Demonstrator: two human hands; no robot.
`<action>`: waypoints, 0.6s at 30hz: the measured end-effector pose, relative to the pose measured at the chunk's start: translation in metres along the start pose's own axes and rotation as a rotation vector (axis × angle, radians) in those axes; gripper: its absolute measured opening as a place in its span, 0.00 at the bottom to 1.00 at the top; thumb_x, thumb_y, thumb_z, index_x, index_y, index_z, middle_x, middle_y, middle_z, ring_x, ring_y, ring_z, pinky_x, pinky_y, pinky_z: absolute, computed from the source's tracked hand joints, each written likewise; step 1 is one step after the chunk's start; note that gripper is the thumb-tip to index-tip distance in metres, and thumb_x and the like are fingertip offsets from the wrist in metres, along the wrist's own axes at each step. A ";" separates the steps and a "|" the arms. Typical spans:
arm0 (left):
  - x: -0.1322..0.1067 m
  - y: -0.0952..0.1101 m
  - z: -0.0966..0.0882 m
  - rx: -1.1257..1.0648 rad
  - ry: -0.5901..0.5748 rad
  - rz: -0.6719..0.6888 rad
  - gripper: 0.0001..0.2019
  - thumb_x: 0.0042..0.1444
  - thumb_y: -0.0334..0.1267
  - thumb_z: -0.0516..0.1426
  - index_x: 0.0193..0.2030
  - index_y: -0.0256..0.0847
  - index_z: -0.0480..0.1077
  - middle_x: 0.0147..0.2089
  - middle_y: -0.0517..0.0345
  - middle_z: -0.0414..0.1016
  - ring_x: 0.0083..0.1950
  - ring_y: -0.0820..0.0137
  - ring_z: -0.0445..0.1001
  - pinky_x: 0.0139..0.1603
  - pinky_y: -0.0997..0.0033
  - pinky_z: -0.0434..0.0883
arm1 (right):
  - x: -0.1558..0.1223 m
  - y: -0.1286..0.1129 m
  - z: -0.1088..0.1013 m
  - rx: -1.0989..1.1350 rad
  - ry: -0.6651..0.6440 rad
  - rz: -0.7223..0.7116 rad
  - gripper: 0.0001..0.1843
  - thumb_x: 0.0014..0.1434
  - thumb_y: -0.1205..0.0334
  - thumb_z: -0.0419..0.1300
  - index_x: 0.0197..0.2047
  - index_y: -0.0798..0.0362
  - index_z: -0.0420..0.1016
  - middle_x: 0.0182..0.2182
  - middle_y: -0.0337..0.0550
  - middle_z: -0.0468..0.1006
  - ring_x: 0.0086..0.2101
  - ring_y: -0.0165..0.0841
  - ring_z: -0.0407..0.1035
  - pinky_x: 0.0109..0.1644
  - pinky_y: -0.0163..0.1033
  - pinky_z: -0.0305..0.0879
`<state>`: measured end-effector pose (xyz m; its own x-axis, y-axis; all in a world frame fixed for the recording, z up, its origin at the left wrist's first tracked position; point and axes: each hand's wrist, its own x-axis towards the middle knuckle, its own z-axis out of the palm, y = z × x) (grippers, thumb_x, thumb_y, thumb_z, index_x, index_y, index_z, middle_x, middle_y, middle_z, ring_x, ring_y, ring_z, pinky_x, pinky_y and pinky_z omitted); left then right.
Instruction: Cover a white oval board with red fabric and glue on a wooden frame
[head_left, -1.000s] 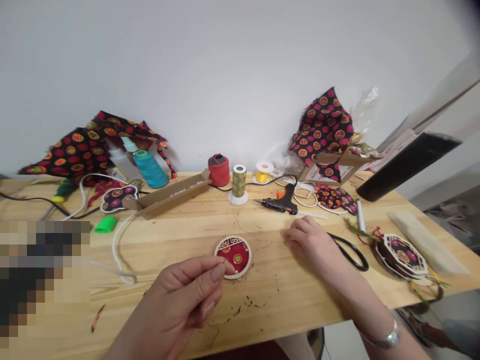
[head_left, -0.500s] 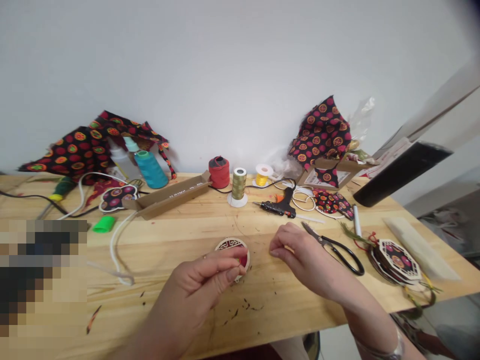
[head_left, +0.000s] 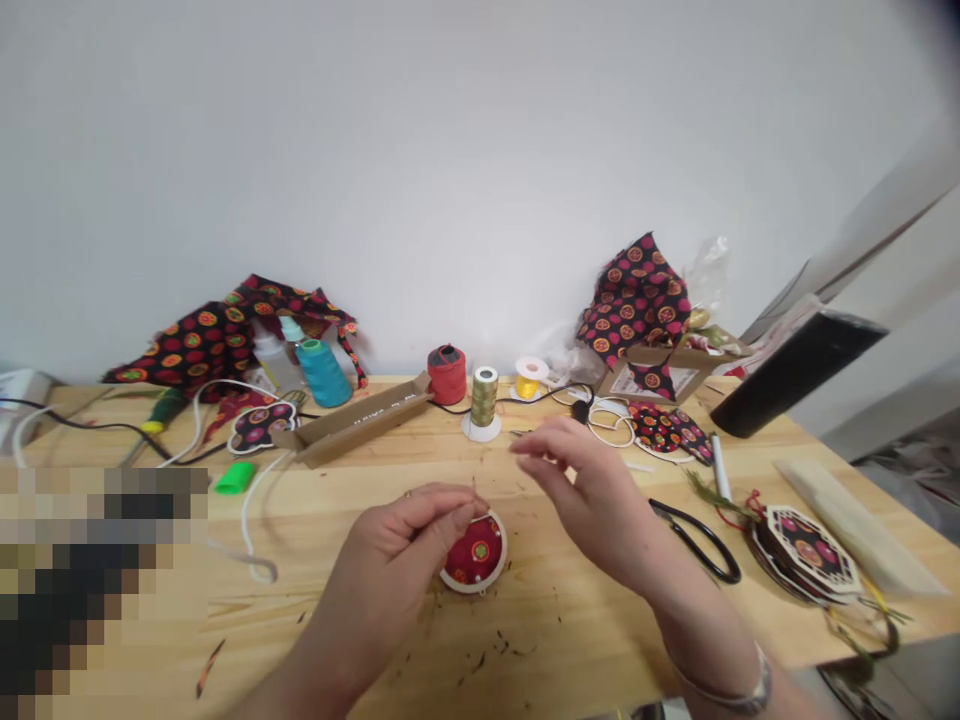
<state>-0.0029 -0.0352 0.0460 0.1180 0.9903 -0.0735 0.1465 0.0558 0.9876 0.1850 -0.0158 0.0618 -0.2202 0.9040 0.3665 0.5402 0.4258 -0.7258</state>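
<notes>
A round ornament (head_left: 480, 552) lies on the wooden table, with red patterned fabric inside a pale rim and a few small whitish dots near its edge. Over its upper left side is my left hand (head_left: 409, 545), thumb and fingers pinched together; what they hold, if anything, is hidden. My right hand (head_left: 581, 485) hovers to the right of the ornament, fingers curved and a gap between thumb and index finger, nothing visible in it. Just behind that hand, the black glue gun (head_left: 580, 411) is mostly covered. Black-handled scissors (head_left: 701, 540) lie beside my right forearm, their blades hidden.
Thread spools stand at the back: teal (head_left: 324, 375), red (head_left: 447, 376), olive (head_left: 484, 398) and yellow (head_left: 527, 378). A long cardboard box (head_left: 364, 420) lies left of them. Octagonal ornaments (head_left: 810, 555) and a black roll (head_left: 799, 370) are at right. Dark scraps (head_left: 480, 660) dot the front.
My left hand's fingers have closed together, and more of the ornament's red face shows. The pale fretwork seen at its top is out of sight. My right hand's fingers have spread apart.
</notes>
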 end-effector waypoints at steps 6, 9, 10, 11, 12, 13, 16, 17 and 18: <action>0.000 -0.009 -0.002 -0.201 0.125 -0.119 0.08 0.48 0.43 0.63 0.33 0.43 0.79 0.35 0.57 0.80 0.37 0.68 0.73 0.31 0.78 0.68 | -0.014 0.000 0.028 0.480 0.083 0.391 0.11 0.52 0.57 0.61 0.24 0.55 0.74 0.20 0.36 0.68 0.24 0.27 0.59 0.29 0.33 0.57; 0.000 -0.014 -0.001 -0.277 0.127 -0.135 0.08 0.48 0.43 0.63 0.33 0.44 0.79 0.37 0.58 0.80 0.37 0.68 0.74 0.33 0.78 0.69 | -0.022 -0.003 0.048 0.761 0.036 0.580 0.12 0.46 0.54 0.66 0.25 0.56 0.78 0.18 0.34 0.66 0.21 0.24 0.55 0.27 0.32 0.54; 0.000 -0.014 0.000 -0.275 0.137 -0.123 0.07 0.48 0.42 0.63 0.32 0.45 0.79 0.38 0.58 0.80 0.38 0.68 0.74 0.35 0.77 0.70 | -0.023 -0.004 0.054 0.834 0.037 0.622 0.12 0.44 0.54 0.67 0.26 0.56 0.79 0.17 0.33 0.66 0.20 0.23 0.53 0.26 0.32 0.53; -0.001 -0.014 0.001 -0.249 0.152 -0.096 0.06 0.47 0.41 0.63 0.32 0.45 0.79 0.39 0.58 0.80 0.38 0.67 0.74 0.37 0.76 0.70 | -0.024 -0.004 0.059 0.898 0.044 0.652 0.13 0.43 0.54 0.68 0.27 0.56 0.80 0.17 0.33 0.66 0.19 0.22 0.52 0.25 0.31 0.52; -0.001 -0.013 0.001 -0.207 0.177 -0.059 0.05 0.47 0.40 0.63 0.31 0.45 0.80 0.39 0.58 0.79 0.39 0.66 0.74 0.39 0.75 0.71 | -0.024 -0.005 0.062 0.952 0.053 0.672 0.14 0.42 0.54 0.69 0.28 0.56 0.81 0.16 0.33 0.67 0.19 0.22 0.52 0.25 0.31 0.51; -0.002 -0.013 0.002 -0.153 0.210 -0.015 0.04 0.47 0.38 0.63 0.30 0.46 0.80 0.39 0.57 0.79 0.40 0.66 0.74 0.41 0.74 0.71 | -0.024 -0.005 0.065 1.000 0.067 0.686 0.14 0.41 0.54 0.69 0.28 0.57 0.81 0.16 0.34 0.67 0.19 0.22 0.52 0.24 0.31 0.51; -0.004 -0.015 0.002 -0.005 0.293 0.093 0.04 0.47 0.35 0.62 0.28 0.47 0.80 0.39 0.58 0.80 0.42 0.64 0.75 0.45 0.73 0.71 | -0.021 -0.005 0.070 1.104 0.108 0.725 0.13 0.39 0.57 0.71 0.27 0.57 0.81 0.17 0.37 0.70 0.19 0.22 0.55 0.23 0.30 0.50; -0.005 -0.017 0.001 0.029 0.303 0.120 0.04 0.47 0.35 0.62 0.28 0.47 0.79 0.39 0.58 0.80 0.43 0.65 0.75 0.45 0.74 0.71 | -0.019 -0.004 0.071 1.127 0.120 0.732 0.13 0.39 0.57 0.71 0.27 0.57 0.81 0.17 0.37 0.71 0.19 0.22 0.55 0.23 0.30 0.49; -0.005 -0.021 0.001 0.054 0.298 0.152 0.05 0.48 0.35 0.61 0.28 0.48 0.79 0.39 0.59 0.80 0.42 0.65 0.75 0.45 0.74 0.72 | -0.018 -0.003 0.071 1.147 0.132 0.733 0.13 0.38 0.58 0.72 0.26 0.58 0.81 0.17 0.37 0.71 0.19 0.21 0.55 0.22 0.30 0.48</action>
<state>-0.0057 -0.0411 0.0259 -0.1485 0.9809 0.1258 0.2022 -0.0944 0.9748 0.1294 -0.0312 0.0160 -0.0641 0.9510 -0.3024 -0.4859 -0.2945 -0.8229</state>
